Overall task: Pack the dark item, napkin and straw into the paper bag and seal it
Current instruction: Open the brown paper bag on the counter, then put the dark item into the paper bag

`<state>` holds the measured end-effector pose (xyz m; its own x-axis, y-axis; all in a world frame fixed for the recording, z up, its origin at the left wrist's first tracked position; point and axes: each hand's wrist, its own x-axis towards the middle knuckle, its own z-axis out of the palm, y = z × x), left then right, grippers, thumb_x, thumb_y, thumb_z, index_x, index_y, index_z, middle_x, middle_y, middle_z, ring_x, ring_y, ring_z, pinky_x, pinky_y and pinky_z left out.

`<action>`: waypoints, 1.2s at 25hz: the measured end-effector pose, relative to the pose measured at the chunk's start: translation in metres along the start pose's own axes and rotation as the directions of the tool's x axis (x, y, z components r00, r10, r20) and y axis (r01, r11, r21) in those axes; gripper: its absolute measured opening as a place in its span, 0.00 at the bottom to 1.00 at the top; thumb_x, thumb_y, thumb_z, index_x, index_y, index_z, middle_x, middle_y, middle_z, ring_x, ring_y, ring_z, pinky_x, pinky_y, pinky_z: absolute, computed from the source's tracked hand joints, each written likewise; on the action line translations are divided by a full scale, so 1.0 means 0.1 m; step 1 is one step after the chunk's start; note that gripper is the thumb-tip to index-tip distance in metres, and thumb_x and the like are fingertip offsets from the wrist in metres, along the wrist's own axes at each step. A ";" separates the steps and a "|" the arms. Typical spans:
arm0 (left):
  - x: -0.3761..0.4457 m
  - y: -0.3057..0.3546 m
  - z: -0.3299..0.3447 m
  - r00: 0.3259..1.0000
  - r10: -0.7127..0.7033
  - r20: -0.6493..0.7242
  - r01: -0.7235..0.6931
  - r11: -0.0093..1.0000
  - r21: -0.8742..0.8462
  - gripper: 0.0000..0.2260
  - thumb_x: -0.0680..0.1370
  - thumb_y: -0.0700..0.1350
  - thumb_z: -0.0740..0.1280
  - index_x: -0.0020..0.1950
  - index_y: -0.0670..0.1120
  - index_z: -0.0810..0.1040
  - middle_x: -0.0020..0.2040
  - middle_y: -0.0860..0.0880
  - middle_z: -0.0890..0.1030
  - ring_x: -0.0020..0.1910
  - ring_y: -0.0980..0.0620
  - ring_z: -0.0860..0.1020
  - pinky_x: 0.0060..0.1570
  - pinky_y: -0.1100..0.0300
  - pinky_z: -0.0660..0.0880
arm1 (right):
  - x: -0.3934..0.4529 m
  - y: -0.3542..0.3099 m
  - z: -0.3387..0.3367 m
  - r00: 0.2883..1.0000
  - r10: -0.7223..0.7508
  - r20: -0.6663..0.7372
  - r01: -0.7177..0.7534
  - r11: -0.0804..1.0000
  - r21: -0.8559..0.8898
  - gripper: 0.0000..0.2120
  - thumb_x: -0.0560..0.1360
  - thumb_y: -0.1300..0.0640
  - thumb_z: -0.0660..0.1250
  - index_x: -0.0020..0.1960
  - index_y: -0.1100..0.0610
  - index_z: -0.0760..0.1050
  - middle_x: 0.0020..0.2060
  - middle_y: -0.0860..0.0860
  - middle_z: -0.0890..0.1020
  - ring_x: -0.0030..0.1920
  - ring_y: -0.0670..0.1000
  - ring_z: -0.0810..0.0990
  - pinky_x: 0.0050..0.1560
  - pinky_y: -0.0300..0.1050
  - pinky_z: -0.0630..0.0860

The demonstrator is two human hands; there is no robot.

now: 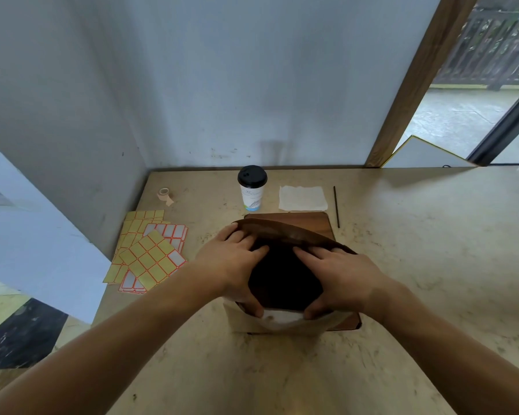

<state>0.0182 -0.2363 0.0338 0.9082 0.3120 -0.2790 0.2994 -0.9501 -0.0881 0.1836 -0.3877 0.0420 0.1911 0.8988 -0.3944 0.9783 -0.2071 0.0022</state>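
Both hands hold the mouth of the bag (285,323) open at the centre of the table (402,265); the left hand (234,259) grips the rim at the bag's 9 o'clock, fingers spread over the far edge and thumb hooked down on the near white lip; the right hand (339,274) grips the rim at 3 o'clock the same way, fingers fanned inward over the opening, thumb pressed on the near lip. The bag's inside shows as a dark hollow between the hands, so whether anything lies in it cannot be told; its far flap is brown, its near wall pale. The bag stands on a wooden board (318,223), whose corners show at 1 o'clock and 5 o'clock of the bag.

Beyond the board, at 12 o'clock, stands a cup (251,190) with a black lid and a white wall; it bears a faint printed mark and a blue-green patch low down, too blurred to read. Just beside it, at 1 o'clock of the bag, the napkin (302,198) lies flat and white; the straw (336,206), thin and dark, lies just right of the napkin, apart from it, running near to far.

At 9 o'clock of the bag lie label sheets (150,253), yellow and white blanks edged in orange, overlapping in a loose pile, with no writing on them; at 11 o'clock, near the wall, sits a tape roll (164,194), tan, with a loose end.
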 end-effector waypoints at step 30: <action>0.14 -0.12 0.00 0.989 -0.145 -0.023 0.146 0.988 0.041 0.50 0.64 0.73 0.66 0.78 0.51 0.51 0.78 0.43 0.56 0.77 0.42 0.50 0.74 0.44 0.38 | 0.62 0.13 -0.65 0.977 -0.196 -0.089 0.214 0.859 0.466 0.38 0.67 0.34 0.69 0.73 0.42 0.63 0.62 0.42 0.78 0.58 0.42 0.76 0.60 0.41 0.73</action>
<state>0.0275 -0.2210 0.0311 0.8616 0.4468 -0.2407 0.4167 -0.8936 -0.1672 0.2131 -0.3092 0.0772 0.0022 0.9526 -0.3043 0.8437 -0.1651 -0.5107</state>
